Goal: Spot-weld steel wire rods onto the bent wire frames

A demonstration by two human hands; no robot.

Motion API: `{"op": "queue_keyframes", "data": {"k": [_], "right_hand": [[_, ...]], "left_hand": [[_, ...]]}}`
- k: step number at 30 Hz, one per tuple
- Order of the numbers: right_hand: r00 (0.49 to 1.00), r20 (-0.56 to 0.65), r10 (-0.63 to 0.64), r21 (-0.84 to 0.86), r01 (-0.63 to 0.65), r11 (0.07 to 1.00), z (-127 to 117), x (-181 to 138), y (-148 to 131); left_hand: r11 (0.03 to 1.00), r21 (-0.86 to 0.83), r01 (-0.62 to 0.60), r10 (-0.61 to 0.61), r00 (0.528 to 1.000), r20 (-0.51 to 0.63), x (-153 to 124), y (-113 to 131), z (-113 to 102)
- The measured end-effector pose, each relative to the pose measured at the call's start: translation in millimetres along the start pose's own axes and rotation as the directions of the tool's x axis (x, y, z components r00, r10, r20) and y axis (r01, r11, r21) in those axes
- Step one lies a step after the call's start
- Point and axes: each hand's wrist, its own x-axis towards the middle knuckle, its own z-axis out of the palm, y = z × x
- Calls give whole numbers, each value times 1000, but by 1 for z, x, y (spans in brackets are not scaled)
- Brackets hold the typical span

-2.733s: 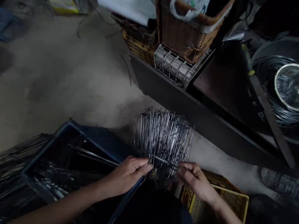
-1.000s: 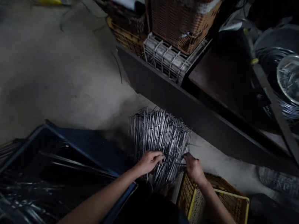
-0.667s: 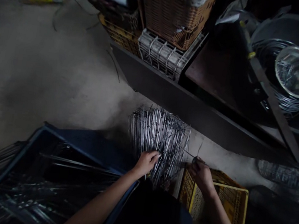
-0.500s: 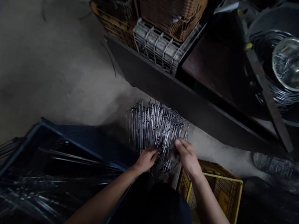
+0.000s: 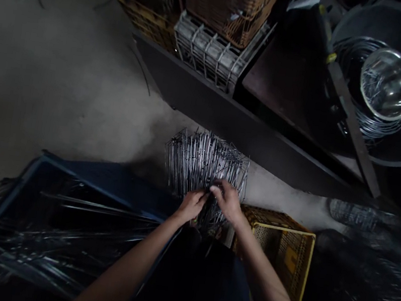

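A dense stack of thin shiny metal wire pieces (image 5: pixel 201 158) stands near the middle of the view, in front of my body. My left hand (image 5: pixel 192 204) is at its near edge with thumb and fingers pinched together. Close beside it, my right hand (image 5: pixel 227 199) has its fingers bent inward over the wire pieces, the fingertips almost meeting those of my left hand. Dark shadow lies between the hands, so whatever they pinch is too small and dim to make out.
A blue crate (image 5: pixel 81 168) with long metal rods lies to the left. At right is a yellow plastic crate (image 5: pixel 283 228). Beyond the wires runs a dark board (image 5: pixel 207 106); behind it are a wicker basket (image 5: pixel 222 3), a metal bowl (image 5: pixel 389 83), coiled wire and a long flat-bladed tool (image 5: pixel 354 128).
My right hand has moved left and its fingertips have come in beside my left hand. My left hand stays by the wire pieces. The whole view has shifted slightly.
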Motion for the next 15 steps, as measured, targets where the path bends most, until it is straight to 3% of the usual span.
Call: {"op": "queue_keyframes", "data": {"k": [3,7,11,15], "right_hand": [[997,-40,-69,-113,64,992,20,-28,17],[997,-62,-45,-167,34,985,38,-39,27],[1000,-30,5,-237,-11,972,34,-42,30],[998,-58,-3,-177,-8,984,28,-47,29]], "left_hand": [[1000,7,-10,10,1000,-14,-2,-4,1],[1000,14,-23,23,999,-29,-6,-5,3],[999,14,-31,31,999,-40,-9,-2,1],[1000,7,-23,23,998,-66,-9,0,0]]}}
